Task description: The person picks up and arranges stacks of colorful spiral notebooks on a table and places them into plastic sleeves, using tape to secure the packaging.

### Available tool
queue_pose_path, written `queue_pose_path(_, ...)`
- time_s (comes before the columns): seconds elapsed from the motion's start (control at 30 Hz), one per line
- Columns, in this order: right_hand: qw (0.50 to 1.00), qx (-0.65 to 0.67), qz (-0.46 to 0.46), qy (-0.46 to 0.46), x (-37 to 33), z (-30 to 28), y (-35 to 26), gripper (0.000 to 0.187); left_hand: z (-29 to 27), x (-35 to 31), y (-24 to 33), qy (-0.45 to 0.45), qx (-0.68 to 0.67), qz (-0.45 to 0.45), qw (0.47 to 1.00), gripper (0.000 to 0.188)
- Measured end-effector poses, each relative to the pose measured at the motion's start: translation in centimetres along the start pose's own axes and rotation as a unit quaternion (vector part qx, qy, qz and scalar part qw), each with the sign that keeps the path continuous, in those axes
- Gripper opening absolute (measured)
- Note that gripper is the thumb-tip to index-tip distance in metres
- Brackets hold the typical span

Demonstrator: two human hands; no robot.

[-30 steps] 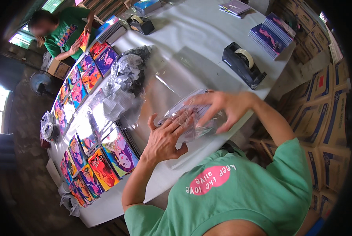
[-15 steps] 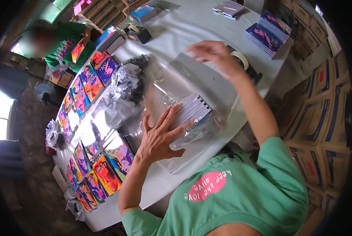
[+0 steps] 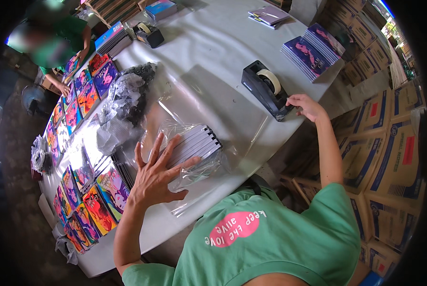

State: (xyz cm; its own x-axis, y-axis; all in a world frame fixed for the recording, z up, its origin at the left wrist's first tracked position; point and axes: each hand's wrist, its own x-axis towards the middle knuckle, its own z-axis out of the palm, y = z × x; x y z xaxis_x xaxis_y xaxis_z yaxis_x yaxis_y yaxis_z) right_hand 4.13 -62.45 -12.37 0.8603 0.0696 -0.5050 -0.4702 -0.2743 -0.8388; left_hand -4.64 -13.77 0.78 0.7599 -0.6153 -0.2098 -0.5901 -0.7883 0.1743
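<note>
My left hand (image 3: 157, 176) lies with fingers spread, pressing on a stack of spiral notebooks (image 3: 193, 146) partly covered by clear plastic film (image 3: 201, 172). The stack's white edges and dark bindings face up toward the right. Off to the right, my right hand (image 3: 309, 107) is at the near, cutter end of a black tape dispenser (image 3: 266, 90), thumb and forefinger pinched together. Whatever is between those fingertips is too small to make out. A pale tape roll (image 3: 269, 81) sits in the dispenser.
Left of the stack are crumpled plastic (image 3: 123, 97) and rows of colourful notebooks (image 3: 99, 207). Purple notebook stacks (image 3: 306, 55) stand at the far right, a second tape dispenser (image 3: 148, 35) at the back. A co-worker (image 3: 63, 45) reaches over the far-left notebooks. Cartons (image 3: 390, 157) are piled on the right.
My right hand has moved from above the film to the tape dispenser's near end, and its fingers have closed. My left hand stays on the stack. The co-worker now reaches down to the notebooks.
</note>
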Motion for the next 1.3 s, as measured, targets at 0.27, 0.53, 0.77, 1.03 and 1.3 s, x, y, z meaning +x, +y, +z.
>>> queue_pose_path(0.27,0.736,-0.55,-0.116,0.376,-4.0,3.1,2.6,0.006,0.3,-0.6,0.0,0.013,-0.002,-0.005,1.0,0.098)
queue_pose_path(0.53,0.95,-0.081,-0.244,-0.179,-5.8,15.0,-16.3,0.067,1.4,-0.9,0.1,0.023,-0.012,0.001,1.0,0.092)
queue_pose_path(0.77,0.773,-0.541,-0.326,-0.063,-6.0,26.1,-19.2,0.104,1.8,-0.7,-0.5,0.051,-0.019,0.041,0.998,0.094)
queue_pose_path(1.03,0.731,-0.44,-0.497,-0.155,-7.5,21.9,-15.1,0.07,3.4,-0.8,1.5,0.373,-0.083,0.161,0.91,0.05)
queue_pose_path(1.3,0.755,-0.057,-0.643,-0.114,-7.8,25.3,-16.2,0.034,3.8,-2.3,1.2,0.387,-0.174,-0.135,0.895,0.047)
